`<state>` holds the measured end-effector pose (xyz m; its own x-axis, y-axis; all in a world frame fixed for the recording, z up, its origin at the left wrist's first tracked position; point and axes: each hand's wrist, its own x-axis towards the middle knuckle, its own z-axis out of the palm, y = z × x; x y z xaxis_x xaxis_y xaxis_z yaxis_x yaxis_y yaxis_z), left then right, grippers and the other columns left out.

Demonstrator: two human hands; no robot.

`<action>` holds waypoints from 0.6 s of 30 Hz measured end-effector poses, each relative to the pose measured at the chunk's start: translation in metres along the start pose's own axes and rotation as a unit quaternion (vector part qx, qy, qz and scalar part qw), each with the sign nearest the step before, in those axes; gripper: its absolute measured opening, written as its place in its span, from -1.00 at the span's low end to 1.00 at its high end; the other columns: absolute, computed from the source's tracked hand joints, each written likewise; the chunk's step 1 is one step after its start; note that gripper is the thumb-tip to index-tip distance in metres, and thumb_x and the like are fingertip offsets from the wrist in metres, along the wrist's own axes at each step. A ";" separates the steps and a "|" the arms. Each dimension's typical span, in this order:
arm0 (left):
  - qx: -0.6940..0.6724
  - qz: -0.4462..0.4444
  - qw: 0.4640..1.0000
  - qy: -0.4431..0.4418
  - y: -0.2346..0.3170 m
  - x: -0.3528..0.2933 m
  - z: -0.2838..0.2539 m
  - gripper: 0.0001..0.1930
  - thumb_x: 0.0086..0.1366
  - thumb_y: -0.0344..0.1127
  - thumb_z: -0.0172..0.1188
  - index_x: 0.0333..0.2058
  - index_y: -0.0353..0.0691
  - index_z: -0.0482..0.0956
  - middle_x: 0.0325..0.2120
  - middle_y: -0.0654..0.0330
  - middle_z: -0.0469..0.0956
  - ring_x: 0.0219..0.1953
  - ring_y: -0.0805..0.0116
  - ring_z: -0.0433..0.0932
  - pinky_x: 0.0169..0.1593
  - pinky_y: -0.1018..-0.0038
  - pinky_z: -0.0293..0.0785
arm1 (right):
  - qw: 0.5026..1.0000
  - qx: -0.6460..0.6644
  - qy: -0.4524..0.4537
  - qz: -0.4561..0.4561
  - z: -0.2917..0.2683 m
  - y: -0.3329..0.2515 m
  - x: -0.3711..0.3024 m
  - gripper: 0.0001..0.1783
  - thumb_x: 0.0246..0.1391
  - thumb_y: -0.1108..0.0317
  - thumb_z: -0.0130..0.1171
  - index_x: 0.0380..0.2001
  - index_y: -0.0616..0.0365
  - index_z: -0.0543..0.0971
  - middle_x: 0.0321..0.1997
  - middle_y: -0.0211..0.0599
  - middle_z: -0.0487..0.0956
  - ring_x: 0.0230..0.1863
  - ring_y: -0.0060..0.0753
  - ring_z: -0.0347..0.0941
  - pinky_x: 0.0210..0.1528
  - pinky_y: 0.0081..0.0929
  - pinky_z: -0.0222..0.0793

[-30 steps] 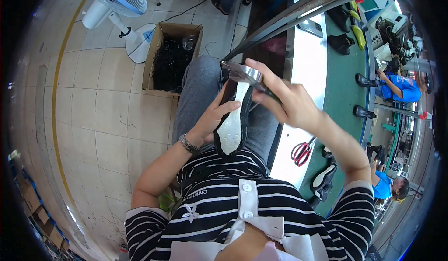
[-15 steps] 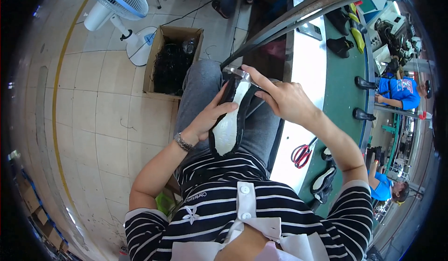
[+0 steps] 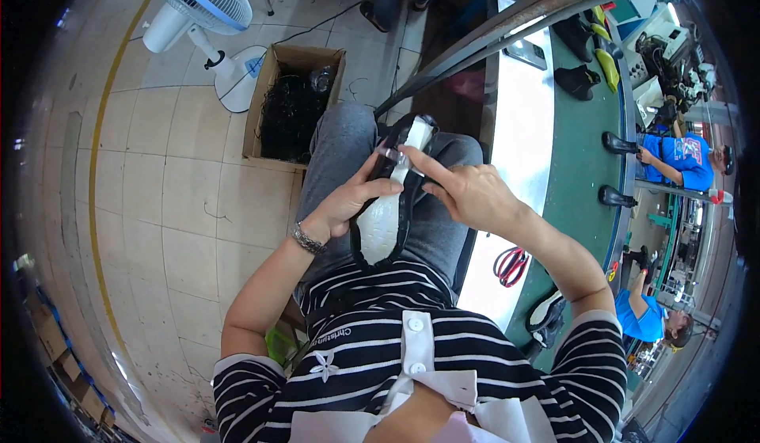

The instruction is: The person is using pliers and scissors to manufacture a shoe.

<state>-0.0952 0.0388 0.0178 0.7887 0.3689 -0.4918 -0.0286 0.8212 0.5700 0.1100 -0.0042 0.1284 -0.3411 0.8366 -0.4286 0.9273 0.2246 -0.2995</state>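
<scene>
A black shoe [image 3: 380,229] lies across my lap with its long white underside turned up. My left hand [image 3: 354,203] is closed round its left side, the thumb lying over the white bottom. In my right hand [image 3: 475,192] is a small hammer with a shiny metal head [image 3: 393,155], its handle mostly hidden by the fingers. The hammer head is over the narrow middle of the underside, slightly blurred; whether it touches cannot be made out. My right forefinger stretches along toward the head.
At my right runs a bright metal ledge [image 3: 518,126] with red-handled scissors [image 3: 511,267] and a phone [image 3: 525,53]. Beyond it, a green conveyor belt [image 3: 582,154] carries several black shoes. A cardboard box [image 3: 255,126] of black scraps and a fan [image 3: 202,7] stand left; a metal bar [image 3: 475,47] crosses ahead.
The hammer has moved from the shoe's far end back toward me, to its narrow middle. My right hand came along with it. The shoe has shifted slightly; my left hand keeps its hold.
</scene>
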 end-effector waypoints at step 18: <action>-0.046 0.080 0.993 -0.070 -0.035 -0.003 -0.010 -0.04 0.26 -0.04 0.21 0.41 0.12 -0.32 0.29 0.13 0.10 0.28 0.33 0.15 0.30 0.38 0.14 | 0.993 0.043 -0.097 0.047 -0.004 -0.024 -0.016 -0.29 0.18 0.29 0.11 0.36 -0.17 0.09 -0.71 -0.29 0.48 -0.71 -0.25 0.49 -0.62 -0.41 0.41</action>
<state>-0.1030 0.0132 -0.0071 0.8473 0.4387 -0.2994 -0.2116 0.7959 0.5673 0.0938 -0.0207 0.1455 -0.2845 0.7376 -0.6123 0.9427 0.0994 -0.3184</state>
